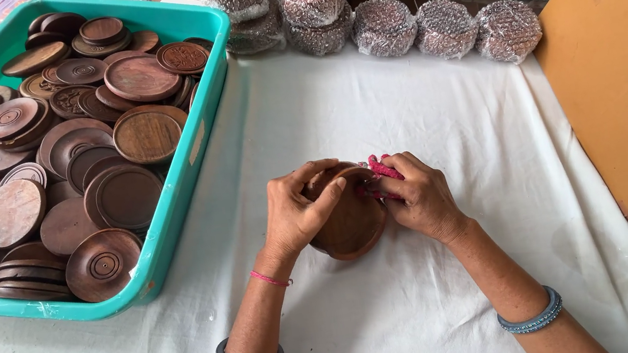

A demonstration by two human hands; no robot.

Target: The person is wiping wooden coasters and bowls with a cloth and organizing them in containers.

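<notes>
1. Your left hand [298, 208] is closed over the upper left rim of a round wooden disc [351, 225], thumb and fingers curled across its top edge and the palm turned down toward the table.
2. Your right hand [417, 194] grips the disc from the right side, and its fingers also pinch a small bunch of pink material [380, 168] against the rim; what that material is cannot be made out.
3. The disc sits low over the white cloth [403, 103] near the middle of the table, tilted slightly toward you and held between both hands rather than lying flat.
4. To judge by this, you are working the pink piece onto or along the disc's edge. The next move calls for a steady left-hand hold while the right fingers do the fine work.
5. Both forearms come in from the bottom edge and angle inward. The wrists are bent down, with bangles on each arm and a thin pink thread at the left wrist.
6. To your left, a teal plastic tub [169, 216] holds many more dark wooden discs in loose piles.
7. Along the far edge of the cloth stand several bubble-wrapped bundles [383, 27], and an open cardboard box [627, 85] rests at your right.
</notes>
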